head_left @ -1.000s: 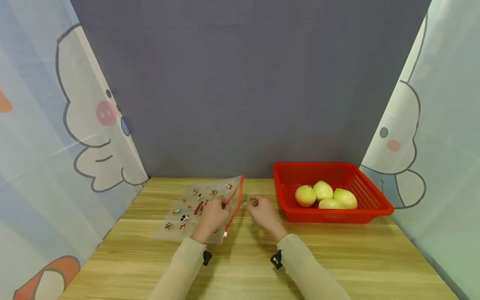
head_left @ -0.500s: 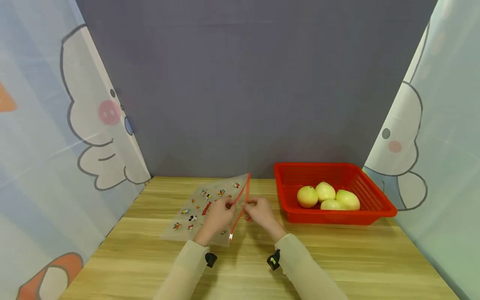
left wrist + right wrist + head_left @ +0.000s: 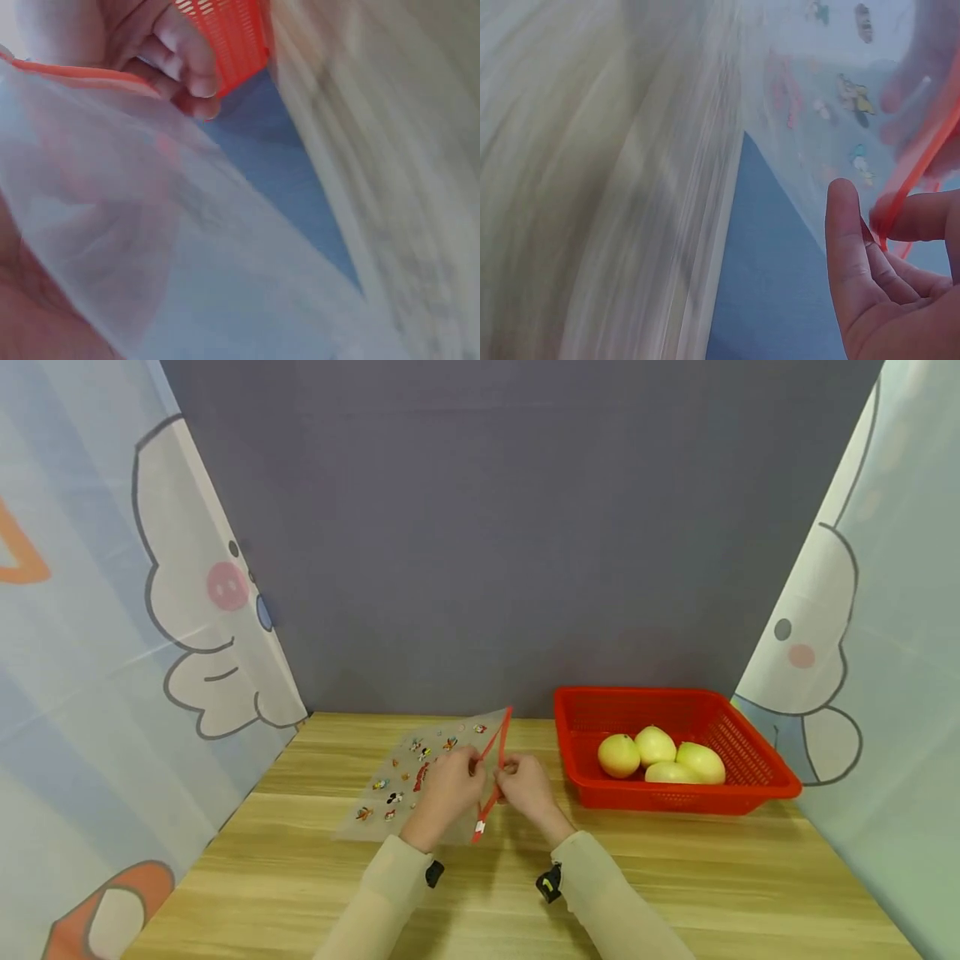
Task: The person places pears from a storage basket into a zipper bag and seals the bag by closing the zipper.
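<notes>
A clear zip bag (image 3: 408,777) printed with small cartoon figures has a red zip edge and a white slider (image 3: 479,828). My left hand (image 3: 450,789) pinches the left side of its mouth. On the opposite side, my right hand (image 3: 528,789) grips the red edge between thumb and fingers, which the right wrist view shows close up. The two red strips stand apart, so the mouth gapes between the hands. The left wrist view looks through the bag's film (image 3: 225,247), with the right hand's fingers at the red strip.
To the right stands a red plastic basket (image 3: 678,797) holding several pale yellow-green fruits (image 3: 655,746). Wood-grain tabletop (image 3: 675,877) lies below. A grey cloth (image 3: 487,527) rises behind, with cartoon-printed curtains (image 3: 90,693) at both sides.
My right hand came in from the right and took hold of the red zip edge. The bag's mouth has spread wider, and the left hand has shifted slightly right.
</notes>
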The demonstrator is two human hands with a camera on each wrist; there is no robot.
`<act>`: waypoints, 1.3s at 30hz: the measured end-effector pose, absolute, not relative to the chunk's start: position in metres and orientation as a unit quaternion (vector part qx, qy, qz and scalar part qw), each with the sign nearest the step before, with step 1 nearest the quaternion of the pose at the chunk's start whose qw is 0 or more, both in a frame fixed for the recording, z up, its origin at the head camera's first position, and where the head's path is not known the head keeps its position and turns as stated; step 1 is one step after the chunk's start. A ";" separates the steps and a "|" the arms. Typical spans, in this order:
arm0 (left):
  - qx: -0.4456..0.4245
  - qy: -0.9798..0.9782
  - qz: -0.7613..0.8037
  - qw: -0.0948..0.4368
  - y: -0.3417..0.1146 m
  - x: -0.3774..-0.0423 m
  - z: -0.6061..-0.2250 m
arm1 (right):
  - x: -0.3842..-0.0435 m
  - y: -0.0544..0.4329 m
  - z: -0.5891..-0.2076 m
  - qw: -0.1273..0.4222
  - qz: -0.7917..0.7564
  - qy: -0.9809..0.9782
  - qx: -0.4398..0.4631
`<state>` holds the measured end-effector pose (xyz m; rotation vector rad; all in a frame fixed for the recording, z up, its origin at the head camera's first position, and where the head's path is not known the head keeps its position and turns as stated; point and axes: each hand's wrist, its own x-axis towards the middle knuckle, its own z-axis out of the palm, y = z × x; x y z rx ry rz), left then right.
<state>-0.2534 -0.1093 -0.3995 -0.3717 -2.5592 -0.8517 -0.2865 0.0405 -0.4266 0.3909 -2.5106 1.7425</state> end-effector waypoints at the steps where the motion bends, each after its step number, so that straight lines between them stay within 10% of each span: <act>1: -0.135 -0.920 -0.300 0.213 -0.108 -0.253 -0.397 | -0.287 0.042 -0.427 0.037 0.561 -0.817 0.126; 10: -0.143 -0.908 -0.298 0.255 -0.109 -0.257 -0.369 | -0.284 0.052 -0.417 0.106 0.511 -0.843 0.132; 39: -0.057 -0.831 -0.433 0.344 -0.158 -0.250 -0.341 | -0.277 0.086 -0.369 0.035 0.545 -0.831 0.105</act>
